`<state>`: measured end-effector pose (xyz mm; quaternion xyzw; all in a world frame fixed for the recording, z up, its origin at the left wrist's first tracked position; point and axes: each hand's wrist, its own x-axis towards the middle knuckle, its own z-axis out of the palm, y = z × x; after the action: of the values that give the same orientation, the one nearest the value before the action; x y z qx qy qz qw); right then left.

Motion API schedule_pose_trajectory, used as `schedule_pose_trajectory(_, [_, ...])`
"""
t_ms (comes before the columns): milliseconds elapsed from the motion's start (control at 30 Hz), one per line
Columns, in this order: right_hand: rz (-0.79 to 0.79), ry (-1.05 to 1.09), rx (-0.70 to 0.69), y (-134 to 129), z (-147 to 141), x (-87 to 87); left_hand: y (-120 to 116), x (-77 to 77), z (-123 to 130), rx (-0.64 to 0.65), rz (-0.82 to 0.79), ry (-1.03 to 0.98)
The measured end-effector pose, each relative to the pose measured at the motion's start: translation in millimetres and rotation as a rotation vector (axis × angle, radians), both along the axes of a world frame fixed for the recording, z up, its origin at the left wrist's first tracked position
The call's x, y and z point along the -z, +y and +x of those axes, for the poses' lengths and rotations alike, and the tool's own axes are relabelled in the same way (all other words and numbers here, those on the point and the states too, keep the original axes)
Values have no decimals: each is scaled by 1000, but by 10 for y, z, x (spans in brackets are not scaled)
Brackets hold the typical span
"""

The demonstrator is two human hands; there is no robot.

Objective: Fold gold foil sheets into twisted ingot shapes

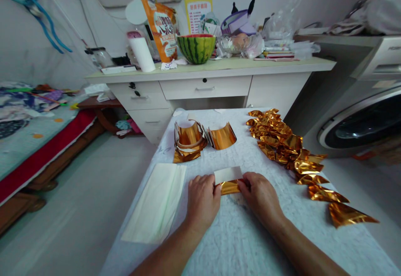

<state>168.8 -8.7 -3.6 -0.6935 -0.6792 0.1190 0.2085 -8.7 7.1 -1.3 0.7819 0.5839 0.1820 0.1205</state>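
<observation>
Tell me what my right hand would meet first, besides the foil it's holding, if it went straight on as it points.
Your right hand would probably meet the curved foil just right of the foil stack; depth is unclear, so it might pass above.

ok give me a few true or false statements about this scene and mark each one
1. The left hand and right hand both hold the foil sheet. True.
2. The pale paper lies right of both hands. False: the pale paper lies to their left.
3. Folded foil pieces trail along the right side of the table. True.
4. The watermelon sits on the washing machine. False: the watermelon sits on the desk.
</observation>
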Motion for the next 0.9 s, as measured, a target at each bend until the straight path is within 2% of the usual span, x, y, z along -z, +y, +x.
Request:
schedule_pose_trajectory(300, [26, -34, 7, 7, 12, 28, -7, 33, -28, -114, 92, -100])
schedule_pose_trajectory(367, [32, -36, 12, 7, 12, 32, -4, 13, -29, -63, 94, -94])
schedule_pose_trajectory(500, [49, -35, 36, 2, 24, 74, 22, -16, -31, 158, 39, -86])
schedule_pose_trajectory(600, [93, -30, 43, -1, 38, 104, 31, 9, -35, 256, 34, -62])
schedule_pose_trajectory(733, [143, -64, -52, 6, 33, 80, 0, 54, -46, 269, 60, -27])
schedule_pose_trajectory(900, [137, -89, -237, 12, 12, 41, -29, 37, -57, 249, 56, -99])
